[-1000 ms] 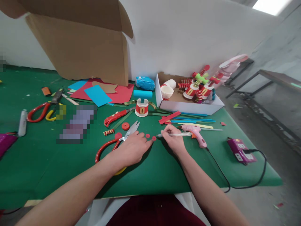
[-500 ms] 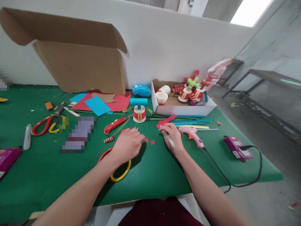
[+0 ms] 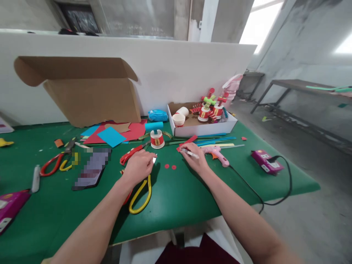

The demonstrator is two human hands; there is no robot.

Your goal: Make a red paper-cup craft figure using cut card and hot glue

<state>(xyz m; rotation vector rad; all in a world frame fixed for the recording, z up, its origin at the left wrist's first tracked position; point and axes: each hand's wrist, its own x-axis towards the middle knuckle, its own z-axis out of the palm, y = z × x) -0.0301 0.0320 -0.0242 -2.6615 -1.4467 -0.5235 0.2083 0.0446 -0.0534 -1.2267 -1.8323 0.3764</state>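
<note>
My left hand [image 3: 138,167] lies curled over the pivot of a pair of scissors [image 3: 140,197] with red and yellow handles, and a blade tip pokes out beyond the fingers. My right hand [image 3: 194,160] grips a white pen [image 3: 189,153] low over the green table [image 3: 178,198]. Two small red paper discs [image 3: 170,167] sit on the cloth between my hands. Just beyond them stands a paper-cup figure [image 3: 157,139] with a red band and a blue roll on top.
A pink glue gun [image 3: 218,152] lies right of my right hand, its cord running to the table's front edge. A purple device [image 3: 266,162] is far right. Behind are a white box of cup figures [image 3: 203,128], a cardboard box [image 3: 90,91], coloured paper, a red knife [image 3: 131,154] and more scissors [image 3: 53,164].
My left hand pulled back from the red discs and curled over the scissors. My right hand lifted the pen away from the discs and turned it. The camera tilted upward.
</note>
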